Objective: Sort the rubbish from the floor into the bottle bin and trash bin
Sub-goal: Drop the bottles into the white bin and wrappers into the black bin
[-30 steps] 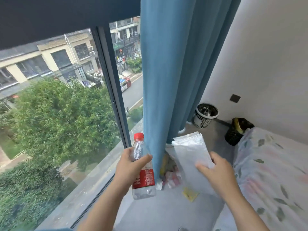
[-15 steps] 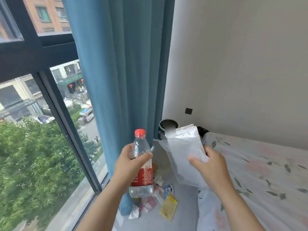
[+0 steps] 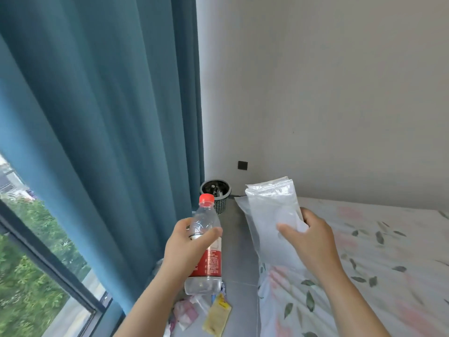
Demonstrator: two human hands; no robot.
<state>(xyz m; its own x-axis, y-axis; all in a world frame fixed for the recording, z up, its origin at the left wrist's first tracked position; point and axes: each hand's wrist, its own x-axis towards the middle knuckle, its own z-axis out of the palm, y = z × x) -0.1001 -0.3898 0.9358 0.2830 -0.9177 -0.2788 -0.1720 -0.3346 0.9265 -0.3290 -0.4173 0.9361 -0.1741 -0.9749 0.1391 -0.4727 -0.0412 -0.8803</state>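
Home bedroom: bed (image 3: pixel 364 276) with leaf-print sheet (image 3: pixel 401 239) against the wall (image 3: pixel 315 93), floor-length blue curtain (image 3: pixel 109 117) beside a big window (image 3: pixel 29 276), grey tile floor (image 3: pixel 240 263), small bin (image 3: pixel 221 206) in the corner.

Clear bottle (image 3: pixel 211 262), red cap and red label, is standing upright at lower centre, left hand (image 3: pixel 187 246) gripping its middle. Translucent plastic bags (image 3: pixel 272 215) are sticking up just right of centre, right hand (image 3: pixel 313 242) gripping them. Dark mesh bin (image 3: pixel 220 206) is sitting at centre frame. Yellow and pink wrappers (image 3: pixel 217 317) are lying at bottom centre.
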